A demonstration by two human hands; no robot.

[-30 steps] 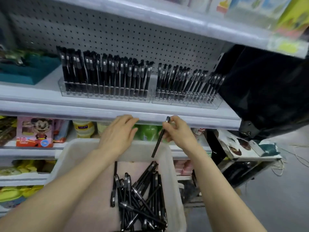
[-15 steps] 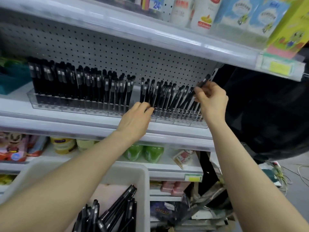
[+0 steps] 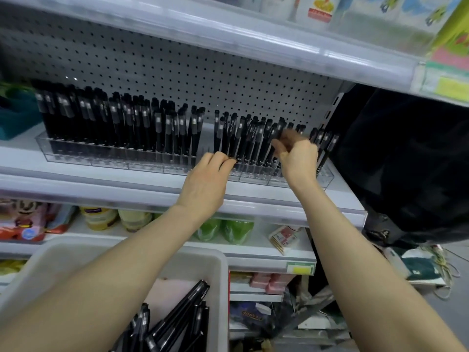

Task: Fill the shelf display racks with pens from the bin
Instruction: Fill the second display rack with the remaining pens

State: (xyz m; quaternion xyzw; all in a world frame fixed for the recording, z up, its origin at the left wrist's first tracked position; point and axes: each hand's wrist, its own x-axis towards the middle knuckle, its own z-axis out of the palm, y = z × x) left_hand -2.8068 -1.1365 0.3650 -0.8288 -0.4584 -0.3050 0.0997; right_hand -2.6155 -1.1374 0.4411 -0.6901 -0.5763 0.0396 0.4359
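At centre right of the frame, the right hand (image 3: 297, 158) pinches a black pen (image 3: 278, 129) with curled fingers, among others standing in the right rack (image 3: 326, 175). The left hand (image 3: 205, 181) has bent fingers touching that rack's front; whether they grip cannot be told. The bin (image 3: 220, 270) of loose pens (image 3: 177, 318) sits lower left.

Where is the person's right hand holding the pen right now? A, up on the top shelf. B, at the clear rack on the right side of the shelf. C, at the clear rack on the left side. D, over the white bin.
B: the right hand pinches a black pen among the pens standing in the right-hand clear rack, well above the white bin.
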